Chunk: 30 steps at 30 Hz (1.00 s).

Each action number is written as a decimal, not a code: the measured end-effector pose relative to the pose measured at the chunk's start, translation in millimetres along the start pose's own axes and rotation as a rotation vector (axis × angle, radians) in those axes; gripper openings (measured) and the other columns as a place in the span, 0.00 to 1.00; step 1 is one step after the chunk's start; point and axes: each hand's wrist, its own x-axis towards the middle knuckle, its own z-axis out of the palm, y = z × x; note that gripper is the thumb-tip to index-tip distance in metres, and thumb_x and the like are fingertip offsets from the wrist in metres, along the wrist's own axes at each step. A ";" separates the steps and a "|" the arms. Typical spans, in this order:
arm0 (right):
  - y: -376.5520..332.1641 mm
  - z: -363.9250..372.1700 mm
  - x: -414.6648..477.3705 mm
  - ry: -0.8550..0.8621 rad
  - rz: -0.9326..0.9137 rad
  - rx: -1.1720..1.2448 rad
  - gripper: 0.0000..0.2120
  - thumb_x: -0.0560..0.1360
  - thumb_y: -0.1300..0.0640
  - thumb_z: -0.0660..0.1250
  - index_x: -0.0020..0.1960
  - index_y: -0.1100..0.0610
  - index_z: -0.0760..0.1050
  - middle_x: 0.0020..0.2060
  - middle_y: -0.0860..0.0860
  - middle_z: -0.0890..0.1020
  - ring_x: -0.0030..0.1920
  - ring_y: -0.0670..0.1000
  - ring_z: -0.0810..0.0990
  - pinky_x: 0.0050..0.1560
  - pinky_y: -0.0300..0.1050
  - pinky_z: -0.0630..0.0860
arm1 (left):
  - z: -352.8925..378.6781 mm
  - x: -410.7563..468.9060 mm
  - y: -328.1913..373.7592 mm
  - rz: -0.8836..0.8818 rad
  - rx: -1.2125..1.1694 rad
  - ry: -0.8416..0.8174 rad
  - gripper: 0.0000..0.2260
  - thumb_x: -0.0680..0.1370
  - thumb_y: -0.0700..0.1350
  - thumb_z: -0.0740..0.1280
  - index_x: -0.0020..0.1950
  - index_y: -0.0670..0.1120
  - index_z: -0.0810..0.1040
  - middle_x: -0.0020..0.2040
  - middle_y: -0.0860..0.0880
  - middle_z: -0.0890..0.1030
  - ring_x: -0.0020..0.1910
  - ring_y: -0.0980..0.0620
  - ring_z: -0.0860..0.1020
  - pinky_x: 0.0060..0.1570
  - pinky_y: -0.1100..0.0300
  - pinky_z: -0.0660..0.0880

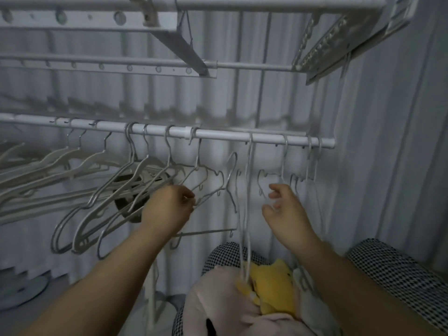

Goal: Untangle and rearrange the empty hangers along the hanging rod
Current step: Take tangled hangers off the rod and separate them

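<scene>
Hangers [126, 190]: an overlapping bunch on the rod [218, 134], sparser toward its right end. Left hand [169, 209]: fingers clamped on one hanger [208, 192]. Right hand [286, 209]: fingers apart, loosely curled, gripping nothing we can see. We judge untangling under way; next, the pinched hanger needs lifting clear and respacing.

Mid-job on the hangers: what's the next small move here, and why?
Probably raise the left hand so the grey hanger it pinches gets its hook over the rod. That hook hangs free below the rod, with a bare stretch of rod right above it. The right hand hovers by the white hangers; whether its grip has one is unclear.
</scene>
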 end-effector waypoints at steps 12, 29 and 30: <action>-60.7 57.3 -17.8 -0.346 -0.366 -0.123 0.18 0.77 0.62 0.58 0.67 0.59 0.66 0.66 0.57 0.68 0.66 0.55 0.66 0.61 0.37 0.61 | -90.8 -130.3 -55.9 -0.193 0.158 -0.040 0.06 0.75 0.43 0.65 0.45 0.54 0.78 0.33 0.62 0.78 0.31 0.64 0.79 0.43 0.57 0.79; -160.6 96.8 -158.4 -1.245 -0.134 0.136 0.09 0.75 0.62 0.63 0.37 0.57 0.70 0.26 0.49 0.72 0.20 0.42 0.66 0.24 0.35 0.62 | -234.6 -332.4 -141.1 -0.478 0.234 0.220 0.06 0.71 0.44 0.71 0.47 0.48 0.81 0.45 0.51 0.82 0.44 0.54 0.78 0.44 0.65 0.72; -161.9 97.3 -168.4 -1.234 -0.094 0.215 0.08 0.76 0.63 0.62 0.38 0.57 0.71 0.26 0.50 0.72 0.20 0.42 0.65 0.23 0.34 0.62 | -234.5 -337.8 -146.1 -0.522 0.280 0.239 0.14 0.71 0.45 0.71 0.55 0.44 0.79 0.53 0.45 0.80 0.51 0.48 0.77 0.49 0.59 0.72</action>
